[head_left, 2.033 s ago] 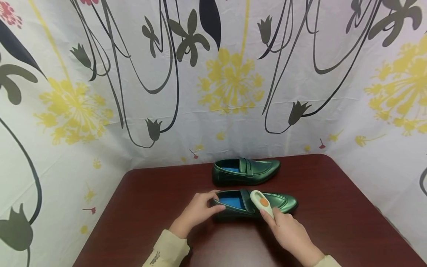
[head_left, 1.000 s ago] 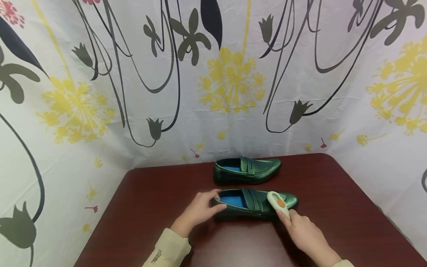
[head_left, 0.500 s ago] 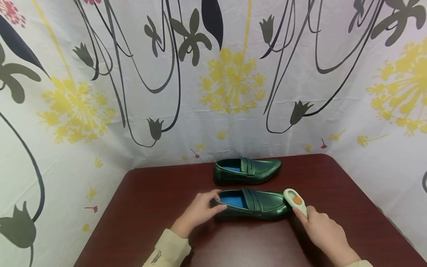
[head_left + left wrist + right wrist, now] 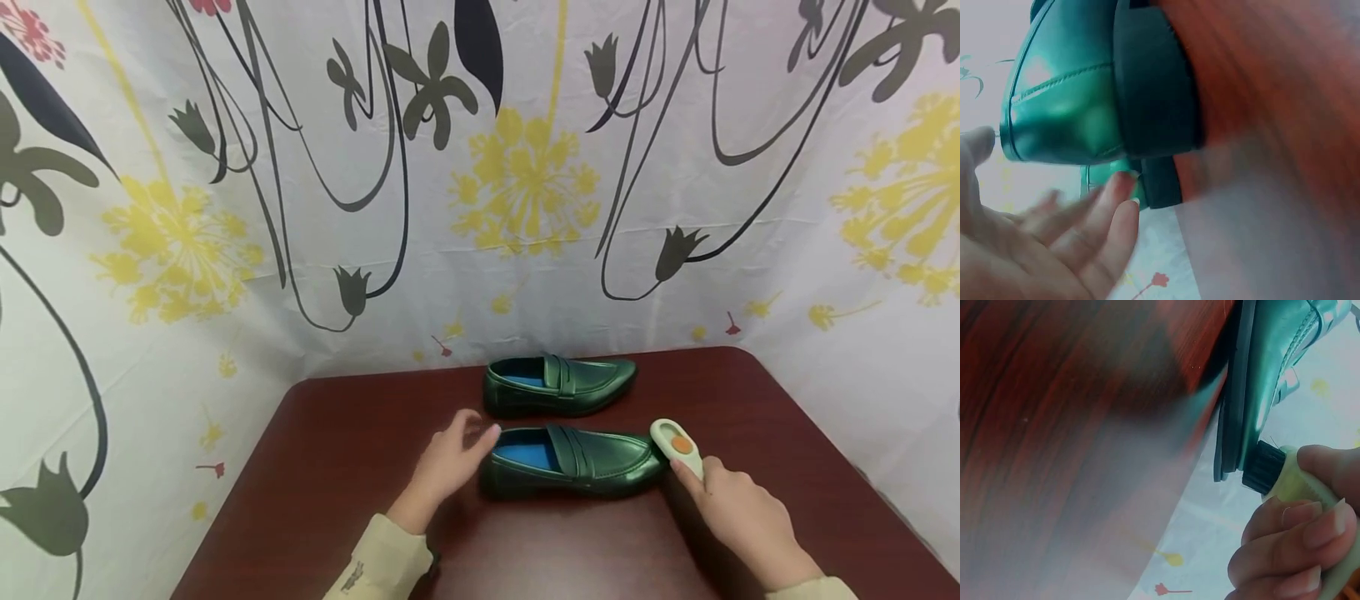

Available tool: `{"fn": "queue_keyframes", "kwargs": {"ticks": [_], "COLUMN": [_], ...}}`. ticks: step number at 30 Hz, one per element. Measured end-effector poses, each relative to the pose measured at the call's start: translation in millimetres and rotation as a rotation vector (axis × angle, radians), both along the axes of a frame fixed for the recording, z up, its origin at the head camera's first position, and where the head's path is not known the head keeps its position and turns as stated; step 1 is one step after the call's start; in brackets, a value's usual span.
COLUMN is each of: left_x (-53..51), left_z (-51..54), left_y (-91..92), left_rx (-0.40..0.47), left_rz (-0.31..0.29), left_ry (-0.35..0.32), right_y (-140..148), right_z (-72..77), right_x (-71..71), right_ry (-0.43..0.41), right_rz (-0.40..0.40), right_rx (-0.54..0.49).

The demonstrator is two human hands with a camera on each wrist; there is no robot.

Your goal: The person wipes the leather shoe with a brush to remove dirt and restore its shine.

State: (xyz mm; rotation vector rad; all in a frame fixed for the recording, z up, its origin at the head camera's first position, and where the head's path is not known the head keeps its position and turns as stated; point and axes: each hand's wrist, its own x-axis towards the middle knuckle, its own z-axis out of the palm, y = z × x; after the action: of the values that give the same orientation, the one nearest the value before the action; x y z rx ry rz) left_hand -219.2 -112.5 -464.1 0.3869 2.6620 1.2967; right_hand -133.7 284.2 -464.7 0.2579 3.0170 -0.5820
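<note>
Two dark green loafers lie on their soles with toes pointing right in the head view. At the heel of the near loafer [image 4: 607, 462], my left hand [image 4: 444, 462] has its fingers spread and loosely bent, holding nothing. A gap shows between those fingers and the heel leather in the left wrist view, though the thumb tip is very close to the heel's top edge. My right hand [image 4: 750, 517] grips a pale green shoe brush [image 4: 678, 448] with an orange button. Its dark bristles [image 4: 1264, 467] are at the toe tip of the near loafer, seemingly touching it.
Behind the near loafer stands the far loafer [image 4: 562, 387], close to the table's back edge. Both have blue insoles. The dark red wooden table [image 4: 360, 442] has rounded back corners. A white cloth [image 4: 420, 217] with printed flowers hangs behind and at both sides.
The brush has travelled right along the near loafer, from its strap to the toe tip. My left hand has let go of the heel and drawn slightly left.
</note>
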Motion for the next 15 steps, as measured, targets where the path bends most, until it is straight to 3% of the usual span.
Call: {"fn": "queue_keyframes", "kwargs": {"ticks": [3,6,8,11,15], "left_x": [-1.9,-1.6,-0.4,0.8,1.3], "left_z": [3.0,4.6,4.5,2.4,-1.6], "left_y": [2.4,6.1,9.5,13.5,18.4], "left_rx": [-0.029,0.015,0.074,0.164,0.207], "left_rz": [0.075,0.035,0.013,0.029,0.097], "left_ry": [-0.135,-0.272,-0.325,-0.344,-0.272], "right_y": [1,2,1,0,0], "right_z": [0.4,0.3,0.3,0.0,-1.9], "right_x": [-0.1,-0.2,-0.3,-0.8,0.2], "right_ry": [-0.009,-0.022,-0.027,-0.030,-0.021], "right_rz": [-0.006,-0.004,0.000,0.002,-0.004], "right_rx": [-0.008,-0.017,-0.023,-0.033,-0.038]}}
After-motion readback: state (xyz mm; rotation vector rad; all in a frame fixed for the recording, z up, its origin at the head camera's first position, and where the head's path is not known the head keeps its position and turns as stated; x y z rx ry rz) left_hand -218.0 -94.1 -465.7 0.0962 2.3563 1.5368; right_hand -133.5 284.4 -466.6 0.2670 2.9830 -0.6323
